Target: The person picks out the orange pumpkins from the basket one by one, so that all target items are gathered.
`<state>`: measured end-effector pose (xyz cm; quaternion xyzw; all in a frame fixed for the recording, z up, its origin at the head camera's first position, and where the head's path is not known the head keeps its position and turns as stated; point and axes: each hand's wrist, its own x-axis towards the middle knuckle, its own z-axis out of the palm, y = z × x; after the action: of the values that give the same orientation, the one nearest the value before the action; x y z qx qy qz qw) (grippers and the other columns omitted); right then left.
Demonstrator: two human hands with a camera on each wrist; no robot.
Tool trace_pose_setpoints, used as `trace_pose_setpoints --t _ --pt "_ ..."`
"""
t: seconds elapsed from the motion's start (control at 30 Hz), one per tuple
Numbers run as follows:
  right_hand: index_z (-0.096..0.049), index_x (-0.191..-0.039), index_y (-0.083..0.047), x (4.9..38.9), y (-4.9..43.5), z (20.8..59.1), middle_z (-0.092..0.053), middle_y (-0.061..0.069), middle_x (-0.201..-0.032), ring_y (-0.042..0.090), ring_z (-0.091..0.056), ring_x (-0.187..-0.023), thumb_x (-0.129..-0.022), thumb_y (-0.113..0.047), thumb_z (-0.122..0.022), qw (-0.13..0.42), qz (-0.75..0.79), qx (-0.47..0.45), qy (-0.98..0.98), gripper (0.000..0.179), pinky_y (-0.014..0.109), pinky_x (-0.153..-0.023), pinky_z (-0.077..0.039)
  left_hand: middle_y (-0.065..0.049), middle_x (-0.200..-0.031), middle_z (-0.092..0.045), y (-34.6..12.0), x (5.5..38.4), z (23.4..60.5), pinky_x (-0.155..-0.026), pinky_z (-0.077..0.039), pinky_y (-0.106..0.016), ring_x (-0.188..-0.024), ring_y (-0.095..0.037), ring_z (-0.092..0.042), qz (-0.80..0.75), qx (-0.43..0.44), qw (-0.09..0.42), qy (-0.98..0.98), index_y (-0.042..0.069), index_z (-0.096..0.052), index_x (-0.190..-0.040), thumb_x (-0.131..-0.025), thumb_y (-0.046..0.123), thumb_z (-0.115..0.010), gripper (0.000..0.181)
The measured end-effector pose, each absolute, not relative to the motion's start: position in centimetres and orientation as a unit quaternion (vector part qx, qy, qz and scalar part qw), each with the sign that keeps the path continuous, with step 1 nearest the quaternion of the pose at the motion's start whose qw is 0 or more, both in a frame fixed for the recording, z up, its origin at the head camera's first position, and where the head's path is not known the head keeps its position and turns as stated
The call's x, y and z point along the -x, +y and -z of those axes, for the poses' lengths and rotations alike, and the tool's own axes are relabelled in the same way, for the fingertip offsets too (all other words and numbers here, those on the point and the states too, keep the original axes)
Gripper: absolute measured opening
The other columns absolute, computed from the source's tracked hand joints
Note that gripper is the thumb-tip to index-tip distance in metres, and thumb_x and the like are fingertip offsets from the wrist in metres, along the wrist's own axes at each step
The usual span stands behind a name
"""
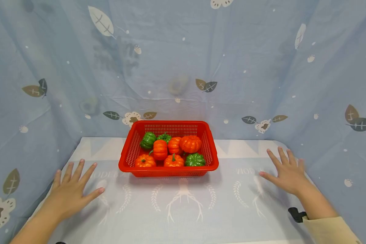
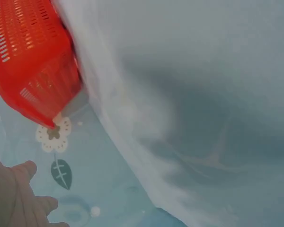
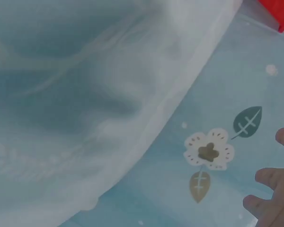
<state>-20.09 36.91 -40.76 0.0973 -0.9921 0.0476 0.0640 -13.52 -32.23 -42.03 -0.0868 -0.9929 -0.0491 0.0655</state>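
Note:
A red plastic basket point(image 1: 170, 173) with slotted walls stands at the far middle of the table. Inside it lie several small orange pumpkins point(image 1: 160, 150) and green ones point(image 1: 195, 159), glossy and ribbed. To the left of the basket, my left hand point(image 1: 70, 193) is spread with straight fingers and holds nothing. My right hand point(image 1: 288, 173) is likewise spread, off to the basket's right, apart from everything. The left wrist view shows the basket's corner point(image 2: 38, 71) beyond part of the left hand point(image 2: 14, 198). Fingers of the right hand point(image 3: 279, 189) appear at the edge of the right wrist view.
A pale grey-blue cloth with white antler and laurel prints covers the table point(image 1: 183, 217). Behind and on both sides hangs a blue curtain point(image 1: 177, 61) printed with leaves and flowers. A black strap piece point(image 1: 297, 215) sits by the right sleeve point(image 1: 329, 230).

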Motion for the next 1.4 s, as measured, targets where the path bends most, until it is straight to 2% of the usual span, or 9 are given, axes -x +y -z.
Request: trace_pose_setpoints --t 0.23,0.43,0.63,0.77,0.97,1.4 --pt "-0.012 -0.162 -0.017 20.5 35.0 40.3 -0.002 0.029 -0.163 0.056 0.001 -0.146 -0.090 -0.067 -0.058 0.074 -0.065 -0.121 -0.988 0.099 0.083 -0.102 0.002 -0.033 -0.161 -0.003 -31.3 14.0 41.8 -0.105 0.029 -0.062 -0.144 -0.058 0.009 0.057 0.082 0.061 -0.993 0.015 -0.013 -0.162 -0.093 0.069 -0.049 0.094" --pt "-0.014 -0.162 -0.016 20.9 33.0 39.7 -0.004 0.031 -0.162 0.054 0.004 -0.147 -0.091 -0.066 -0.058 0.068 -0.085 -0.136 -0.985 0.097 0.081 -0.105 0.002 -0.032 -0.161 -0.003 -30.2 14.5 41.4 -0.106 0.023 -0.068 -0.144 -0.057 0.009 0.063 0.076 0.060 -0.993 0.015 -0.015 -0.161 -0.092 0.070 -0.049 0.095" --pt "-0.015 -0.162 -0.018 21.5 31.2 39.4 -0.004 0.028 -0.163 0.053 0.002 -0.148 -0.091 -0.066 -0.057 0.061 -0.089 -0.145 -0.983 0.096 0.078 -0.108 0.001 -0.030 -0.162 -0.004 -29.1 14.9 40.7 -0.109 0.020 -0.068 -0.145 -0.056 0.006 0.082 0.096 0.070 -0.990 0.017 -0.014 -0.162 -0.092 0.069 -0.050 0.094" --pt "-0.015 -0.162 -0.020 21.9 30.1 39.4 -0.004 0.027 -0.164 0.051 0.003 -0.148 -0.090 -0.066 -0.059 0.063 -0.099 -0.158 -0.980 0.095 0.077 -0.109 0.000 -0.030 -0.162 -0.007 -28.5 15.3 40.7 -0.111 0.014 -0.069 -0.146 -0.055 0.001 0.092 0.105 0.075 -0.987 0.018 -0.015 -0.162 -0.092 0.068 -0.052 0.094" --pt "-0.022 -0.160 -0.020 22.8 28.6 39.6 -0.010 0.027 -0.163 0.052 -0.003 -0.148 -0.090 -0.062 -0.062 0.088 -0.111 -0.181 -0.973 0.092 0.076 -0.110 -0.006 -0.030 -0.162 -0.011 -27.4 16.1 40.8 -0.112 0.001 -0.073 -0.145 -0.055 -0.007 0.096 0.098 0.070 -0.988 0.017 -0.018 -0.161 -0.090 0.068 -0.054 0.094" --pt "-0.030 -0.158 -0.022 24.4 25.2 40.0 -0.017 0.023 -0.163 0.052 -0.011 -0.146 -0.090 -0.058 -0.065 0.106 -0.156 -0.228 -0.955 0.085 0.075 -0.110 -0.014 -0.030 -0.161 -0.015 -26.1 18.2 41.2 -0.113 -0.011 -0.071 -0.145 -0.054 -0.014 0.168 0.133 0.080 -0.973 0.014 -0.020 -0.160 -0.094 0.058 -0.058 0.089"
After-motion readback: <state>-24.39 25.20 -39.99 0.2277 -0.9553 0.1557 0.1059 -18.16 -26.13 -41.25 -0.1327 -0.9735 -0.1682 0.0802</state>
